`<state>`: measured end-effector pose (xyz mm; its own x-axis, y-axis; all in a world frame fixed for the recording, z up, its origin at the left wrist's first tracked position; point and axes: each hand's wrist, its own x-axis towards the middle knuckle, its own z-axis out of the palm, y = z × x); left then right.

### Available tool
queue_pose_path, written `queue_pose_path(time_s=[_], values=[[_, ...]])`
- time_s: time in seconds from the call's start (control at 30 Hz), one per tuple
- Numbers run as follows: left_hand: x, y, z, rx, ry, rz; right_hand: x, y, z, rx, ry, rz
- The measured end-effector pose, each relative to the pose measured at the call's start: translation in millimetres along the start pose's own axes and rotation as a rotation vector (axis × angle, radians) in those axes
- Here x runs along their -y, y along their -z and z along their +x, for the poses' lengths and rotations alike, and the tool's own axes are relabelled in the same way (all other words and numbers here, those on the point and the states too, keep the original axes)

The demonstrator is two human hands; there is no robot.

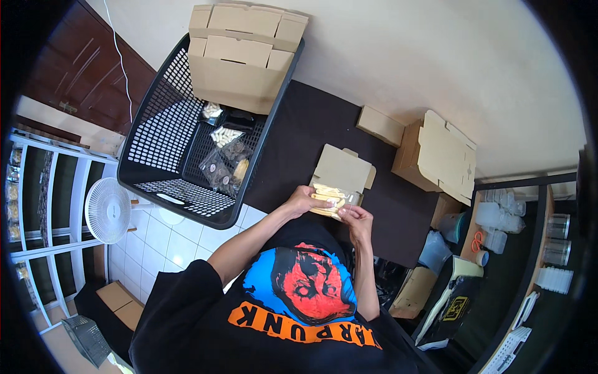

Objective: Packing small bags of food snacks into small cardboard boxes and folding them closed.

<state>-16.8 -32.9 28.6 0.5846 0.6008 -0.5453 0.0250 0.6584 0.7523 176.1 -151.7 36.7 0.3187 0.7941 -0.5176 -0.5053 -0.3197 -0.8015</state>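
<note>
Between my two hands is a clear plastic packet of pale yellow, finger-long pieces (pixel 328 199); their exact kind is hard to make out. My left hand (pixel 301 201) grips the packet's left side, its thumb lying across the front. Closed on the lower right corner is my right hand (pixel 357 222), thumb and fingers pinching the plastic. Just beyond the packet, a small cardboard box (pixel 339 167) lies on the dark table with its lid flap raised. The packet and my hands hide the box's near part.
At the left stands a large black basket (pixel 240 181) with flat cardboard boxes (pixel 240 75) and bags of white pieces (pixel 227 136) and dark discs (pixel 218 171). More cardboard boxes (pixel 414 156) sit at the table's (pixel 305 124) back right. A shelf at right holds orange scissors (pixel 477 240); a white fan (pixel 107 210) is far left.
</note>
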Motion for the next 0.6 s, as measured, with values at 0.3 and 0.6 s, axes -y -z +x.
queue_pose_path(time_s=[0.3,0.6], values=[[-17,29,1,-0.372,-0.122,0.575,-29,9,32,-0.106,0.026,-0.045],[36,65,17,-0.407,-0.072,0.694,-49,16,63,-0.194,-0.056,-0.574]])
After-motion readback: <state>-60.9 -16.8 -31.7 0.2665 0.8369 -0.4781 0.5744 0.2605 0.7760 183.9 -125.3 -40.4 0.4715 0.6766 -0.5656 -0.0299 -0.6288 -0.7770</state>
